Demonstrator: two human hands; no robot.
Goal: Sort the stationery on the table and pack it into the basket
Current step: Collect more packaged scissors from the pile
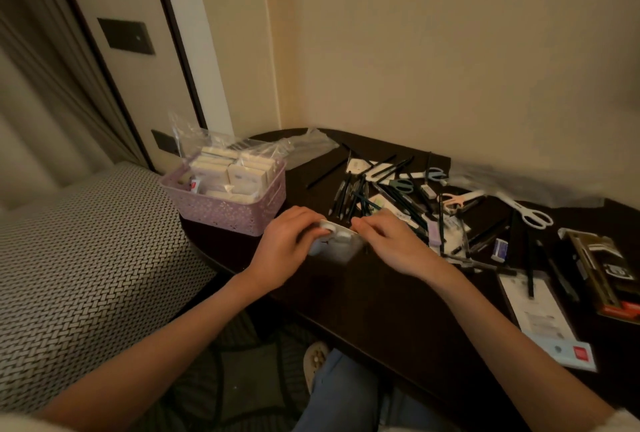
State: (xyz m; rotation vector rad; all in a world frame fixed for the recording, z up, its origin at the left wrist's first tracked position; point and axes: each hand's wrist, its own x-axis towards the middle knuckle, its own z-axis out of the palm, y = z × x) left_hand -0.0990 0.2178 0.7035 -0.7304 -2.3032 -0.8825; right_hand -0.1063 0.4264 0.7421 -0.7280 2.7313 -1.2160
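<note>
Item: pale packet [337, 244], gripped by left hand [284, 241] and right hand [391, 244], fingers closed on its edges, apparently squaring it for packing. Lilac basket [242, 213], ten o'clock, part-filled. Pens, scissors [526, 211]: two o'clock.

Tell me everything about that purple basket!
The purple plastic basket has lacy perforated walls and an open top. It stands upright on the left end of the dark table, beside a patterned cushion. Cream boxes and clear plastic bags fill it. Neither hand touches it.
</note>
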